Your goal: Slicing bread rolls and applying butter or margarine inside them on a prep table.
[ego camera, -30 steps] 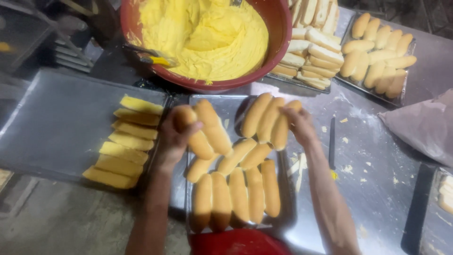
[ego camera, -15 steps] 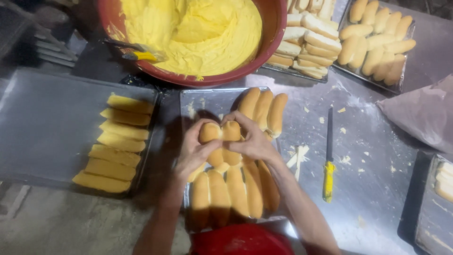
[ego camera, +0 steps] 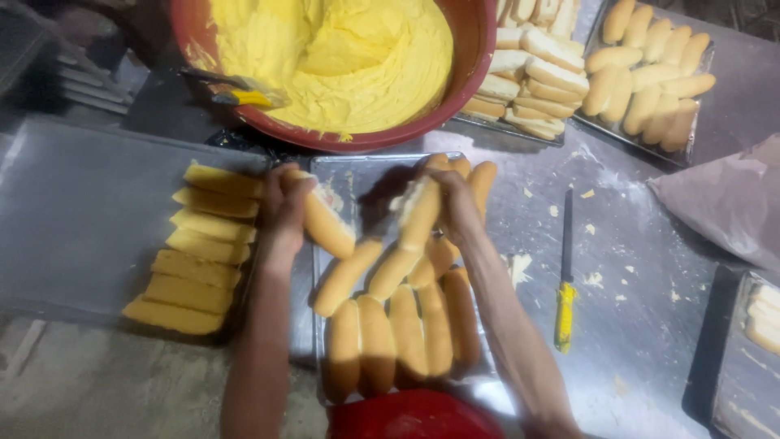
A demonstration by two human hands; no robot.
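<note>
Golden long bread halves are gripped one in my left hand and one in my right hand, fingers closed around them, and squeezing harder could crush the soft crumb.

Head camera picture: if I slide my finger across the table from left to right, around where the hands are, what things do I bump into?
Row of yellow-topped bread slices → left hand with a bun → right hand with a split bun → yellow-handled knife → grey bag.
</note>
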